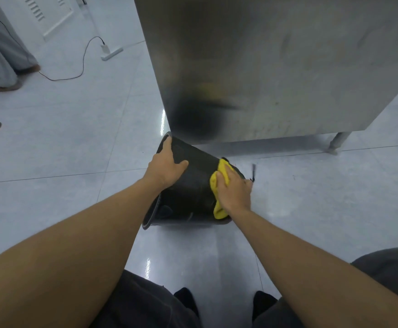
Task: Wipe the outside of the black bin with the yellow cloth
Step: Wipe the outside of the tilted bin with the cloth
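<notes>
Black bin [188, 185] tipped on its side on the floor [75, 143], just in front of the lower corner of the steel cabinet [276, 67], open mouth toward the wearer's left. Left hand [167, 165] spread flat over the upper wall near the rim, fingers wide, steadying rather than clutching. Right hand [234, 192] pressed palm-down on the yellow cloth [217, 183], flattening it against the wall near the base end; fingers extended, nothing pinched.

To wipe well, probably:
- Keep firm downward weight through the left hand to stop rolling.
- Draw the cloth in long overlapping strokes from base toward rim.
- Rotate the bin bit by bit to reach the side facing the floor.
- Refold the cloth once soiled.
</notes>
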